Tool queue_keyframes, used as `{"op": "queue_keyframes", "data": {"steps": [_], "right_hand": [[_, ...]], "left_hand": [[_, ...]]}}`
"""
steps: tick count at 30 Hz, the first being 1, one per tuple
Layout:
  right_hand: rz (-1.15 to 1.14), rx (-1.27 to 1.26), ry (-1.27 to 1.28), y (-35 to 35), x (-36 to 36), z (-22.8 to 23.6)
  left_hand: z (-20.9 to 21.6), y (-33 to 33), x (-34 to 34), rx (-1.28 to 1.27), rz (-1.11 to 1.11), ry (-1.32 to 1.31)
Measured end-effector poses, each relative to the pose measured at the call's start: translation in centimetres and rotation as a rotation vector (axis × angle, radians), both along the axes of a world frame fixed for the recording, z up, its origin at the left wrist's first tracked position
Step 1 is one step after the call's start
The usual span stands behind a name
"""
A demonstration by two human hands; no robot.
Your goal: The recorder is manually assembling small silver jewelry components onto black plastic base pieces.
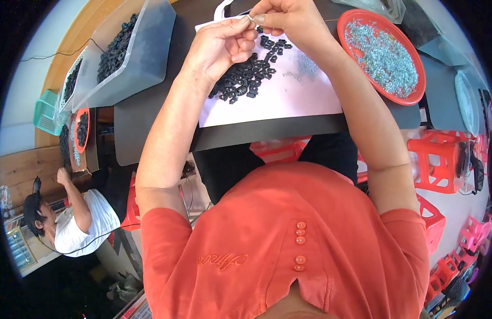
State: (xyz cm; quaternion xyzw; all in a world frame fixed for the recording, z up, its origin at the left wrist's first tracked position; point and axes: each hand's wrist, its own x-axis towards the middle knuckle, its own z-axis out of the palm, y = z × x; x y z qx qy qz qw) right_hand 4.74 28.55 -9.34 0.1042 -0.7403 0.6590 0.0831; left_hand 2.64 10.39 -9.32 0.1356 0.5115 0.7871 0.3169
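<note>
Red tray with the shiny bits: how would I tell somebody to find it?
Start at the dark table and go to its right end, past the right hand. There sits a round red tray. It is full of silvery bits, while the other red tray, far left, holds black parts.

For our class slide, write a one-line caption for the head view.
Left hand and right hand meet over a pale sheet bearing black parts, a red tray of silvery pieces at right.
</note>
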Motion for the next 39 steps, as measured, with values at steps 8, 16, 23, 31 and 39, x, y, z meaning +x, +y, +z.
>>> {"op": "queue_keyframes", "data": {"steps": [8, 16, 23, 31, 39], "right_hand": [[0.021, -0.022, 0.0, 0.0, 0.3, 0.2], [0.0, -0.007, -0.02, -0.2, 0.3, 0.3], [0.0, -0.064, 0.044, 0.1, 0.0, -0.2], [0.006, 0.169, 0.073, -0.2, -0.5, -1.5], [0.207, 0.573, 0.462, -2.3, 0.8, -3.5]], "left_hand": [[-0.3, 0.0, -0.1, -0.014, 0.049, 0.07], [-0.3, 0.0, -0.2, -0.058, 0.125, 0.141], [0.4, -1.5, -1.1, -0.119, 0.195, 0.283], [-0.9, -3.3, -1.8, -0.738, 0.558, 0.689], [-1.2, -4.4, -2.8, -0.892, 0.441, 0.898]]}}
